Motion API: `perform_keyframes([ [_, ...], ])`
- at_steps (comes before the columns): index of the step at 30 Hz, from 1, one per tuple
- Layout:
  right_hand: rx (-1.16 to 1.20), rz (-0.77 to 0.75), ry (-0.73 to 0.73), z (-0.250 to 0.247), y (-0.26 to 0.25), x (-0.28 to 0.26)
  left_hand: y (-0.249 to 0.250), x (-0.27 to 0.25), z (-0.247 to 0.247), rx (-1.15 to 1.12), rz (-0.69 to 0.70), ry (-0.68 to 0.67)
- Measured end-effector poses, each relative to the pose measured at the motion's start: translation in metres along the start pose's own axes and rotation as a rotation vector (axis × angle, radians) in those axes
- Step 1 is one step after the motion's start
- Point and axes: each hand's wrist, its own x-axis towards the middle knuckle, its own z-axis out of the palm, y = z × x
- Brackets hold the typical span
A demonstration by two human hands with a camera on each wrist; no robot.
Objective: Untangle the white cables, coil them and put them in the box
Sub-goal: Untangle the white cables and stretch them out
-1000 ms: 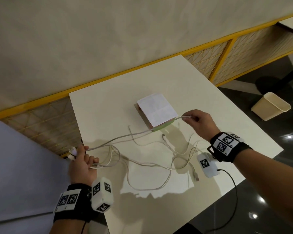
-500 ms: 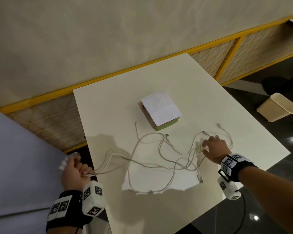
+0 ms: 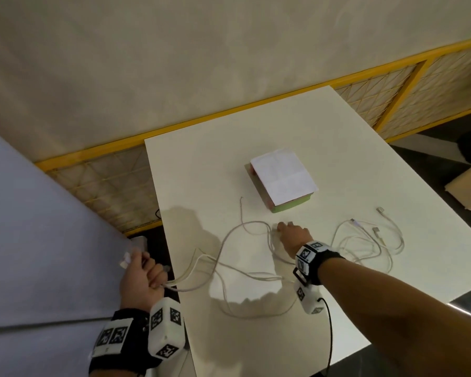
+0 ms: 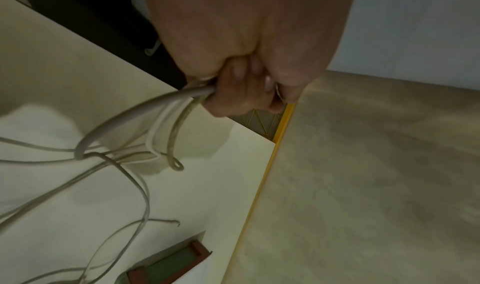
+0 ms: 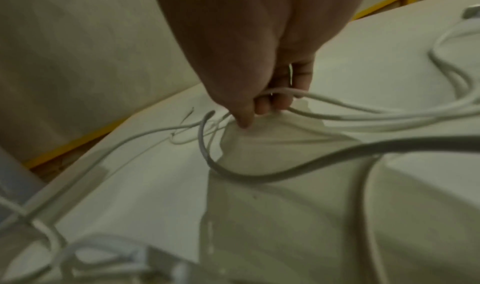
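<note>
Thin round cables point(image 3: 245, 273) in both hands

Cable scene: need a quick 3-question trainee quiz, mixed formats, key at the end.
1. True or false: the left hand grips a bundle of white cables off the table's left edge.
2. Multiple choice: where is the right hand?
A. inside the box
B. on the table, fingers curled round cable strands, in front of the box
C. hanging off the table, holding nothing
3. Fill in: in the head view, white paper covers the top of the box, so no ____ show inside it.

Key: 1 true; 2 B; 3 cables
</note>
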Motion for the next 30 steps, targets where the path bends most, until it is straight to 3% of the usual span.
perform_keyframes([
  [3,0.359,0.107,0.025,-0.008,0.010,-0.006,0.000,-0.001,0.009,-0.010,-0.012,-0.057],
  [7,0.999,0.109,0.111,-0.040,0.020,-0.031,-0.002,-0.002,0.031,0.030,-0.031,-0.150],
  [12,1.350,-0.019,0.290,-0.072,0.021,-0.061,-0.003,-0.002,0.058,0.241,-0.130,-0.292],
  [16,1.450,-0.067,0.426,-0.085,0.034,-0.068,0.011,-0.002,0.056,0.517,-0.188,-0.303],
  [19,1.467,-0.091,0.458,-0.088,0.044,-0.074,0.016,-0.001,0.046,0.473,-0.178,-0.258],
  [25,1.289,-0.255,0.298,-0.077,0.025,-0.093,-0.024,-0.016,0.070,0.243,-0.144,-0.280],
  [30,1.074,-0.436,0.128,-0.057,0.010,-0.111,-0.053,-0.049,0.113,0.269,-0.012,-0.359],
])
